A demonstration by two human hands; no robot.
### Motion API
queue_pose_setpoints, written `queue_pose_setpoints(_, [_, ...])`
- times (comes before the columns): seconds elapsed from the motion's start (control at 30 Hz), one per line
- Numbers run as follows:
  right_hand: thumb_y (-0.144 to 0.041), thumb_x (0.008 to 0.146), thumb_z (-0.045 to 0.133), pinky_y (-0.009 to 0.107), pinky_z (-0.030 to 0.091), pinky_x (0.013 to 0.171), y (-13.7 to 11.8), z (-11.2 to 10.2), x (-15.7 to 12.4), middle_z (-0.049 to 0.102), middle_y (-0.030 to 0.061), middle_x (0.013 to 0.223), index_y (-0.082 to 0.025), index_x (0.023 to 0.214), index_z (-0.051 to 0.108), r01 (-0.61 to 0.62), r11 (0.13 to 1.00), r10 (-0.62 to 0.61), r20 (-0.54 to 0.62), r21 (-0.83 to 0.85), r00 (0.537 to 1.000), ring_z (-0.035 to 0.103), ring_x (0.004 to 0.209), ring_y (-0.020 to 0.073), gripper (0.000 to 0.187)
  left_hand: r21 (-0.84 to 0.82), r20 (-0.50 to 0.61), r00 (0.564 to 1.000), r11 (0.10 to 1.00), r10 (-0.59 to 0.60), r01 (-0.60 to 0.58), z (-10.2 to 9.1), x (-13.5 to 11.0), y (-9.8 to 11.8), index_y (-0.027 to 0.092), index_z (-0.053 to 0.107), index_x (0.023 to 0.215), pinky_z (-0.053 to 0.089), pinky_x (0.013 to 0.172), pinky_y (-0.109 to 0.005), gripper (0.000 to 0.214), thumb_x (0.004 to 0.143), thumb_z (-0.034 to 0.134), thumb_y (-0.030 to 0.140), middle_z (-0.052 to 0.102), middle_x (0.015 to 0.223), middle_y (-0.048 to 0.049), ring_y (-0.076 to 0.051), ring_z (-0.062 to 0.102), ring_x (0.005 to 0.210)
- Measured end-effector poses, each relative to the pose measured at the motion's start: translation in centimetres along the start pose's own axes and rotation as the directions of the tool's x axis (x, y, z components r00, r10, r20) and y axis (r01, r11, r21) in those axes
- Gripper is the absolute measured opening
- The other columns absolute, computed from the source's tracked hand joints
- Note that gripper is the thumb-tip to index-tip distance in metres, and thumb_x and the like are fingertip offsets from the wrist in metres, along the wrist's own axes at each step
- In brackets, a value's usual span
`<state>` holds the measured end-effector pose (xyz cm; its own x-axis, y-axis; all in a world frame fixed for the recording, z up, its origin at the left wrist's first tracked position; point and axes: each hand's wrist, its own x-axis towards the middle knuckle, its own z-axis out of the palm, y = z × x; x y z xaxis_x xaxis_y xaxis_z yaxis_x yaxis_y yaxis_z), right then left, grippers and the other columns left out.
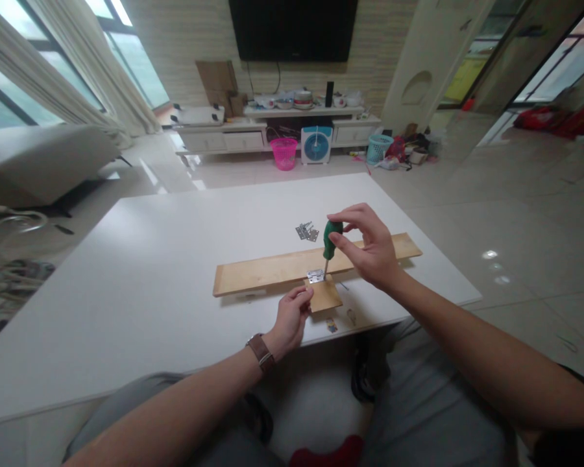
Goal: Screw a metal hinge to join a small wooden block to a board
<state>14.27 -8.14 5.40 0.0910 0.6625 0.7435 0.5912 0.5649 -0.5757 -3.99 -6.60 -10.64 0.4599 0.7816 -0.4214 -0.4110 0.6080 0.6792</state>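
My right hand [370, 246] grips the green handle of a screwdriver [331, 239] between thumb and fingers. The screwdriver stands nearly upright, its tip down at the right side of a metal hinge [315, 277]. The hinge lies where a small wooden piece [326, 297] meets a long wooden board [263, 272]. My left hand [294, 314] is closed on the left edge of the small wooden piece. Beyond the board lies a small pile of metal hinges and screws [306, 231]. Whether a screw sits under the screwdriver tip is too small to tell.
Everything rests on a white table [141, 292], whose near edge is close to my legs. Two small stickers or scraps [331, 324] are near that edge. Beyond the table stand a pink basket [285, 154], a blue fan [316, 145] and a low TV cabinet [214, 141].
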Motion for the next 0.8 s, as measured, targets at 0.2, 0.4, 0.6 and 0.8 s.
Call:
queue_pose_setpoints(0.2, [-0.017,0.100,0.059,0.036,0.059,0.085,0.03,-0.01,-0.01,0.070,0.0047,0.120,-0.031,0.128,0.071,0.000,1.000,0.000,0.032,-0.008,0.999,0.065,0.112,0.0203,0.033,0.020,0.014,1.000,1.000,0.015,-0.015,0.01,0.05,-0.01,0.016,0.080,0.088,0.044,0.067,-0.027,0.036,0.062,0.098,0.033,0.074,0.085,-0.0057,-0.014,0.061,0.073])
queue_pose_setpoints(0.4, [-0.021,0.091,0.075,0.034,0.057,0.077,-0.10,-0.02,0.06,0.065,0.0025,0.106,-0.030,0.114,0.074,-0.006,0.999,0.005,-0.026,-0.039,1.000,0.065,0.100,0.0194,0.024,0.033,0.015,1.000,0.999,0.006,-0.006,-0.02,0.04,-0.03,0.016,0.080,0.091,0.044,0.068,-0.027,0.037,0.063,0.097,0.034,0.074,0.086,-0.0056,-0.014,0.060,0.073])
queue_pose_setpoints(0.6, [-0.019,0.101,0.057,0.037,0.059,0.086,-0.04,-0.05,-0.01,0.071,0.0043,0.120,-0.030,0.124,0.070,-0.014,1.000,0.015,0.039,-0.006,0.999,0.067,0.111,0.0202,0.029,0.035,0.037,0.999,0.999,0.004,-0.006,0.04,-0.19,0.18,0.017,0.080,0.091,0.045,0.069,-0.027,0.034,0.066,0.096,0.034,0.075,0.089,-0.0060,-0.015,0.063,0.076])
queue_pose_setpoints(0.8, [-0.025,0.092,0.075,0.035,0.058,0.079,-0.01,0.01,0.01,0.065,0.0035,0.107,-0.030,0.114,0.076,-0.006,1.000,0.005,-0.023,-0.024,1.000,0.065,0.101,0.0197,0.022,0.030,0.033,0.999,1.000,0.006,-0.006,0.07,-0.18,0.10,0.016,0.080,0.093,0.048,0.072,-0.029,0.034,0.067,0.095,0.033,0.077,0.092,-0.0077,-0.017,0.067,0.080])
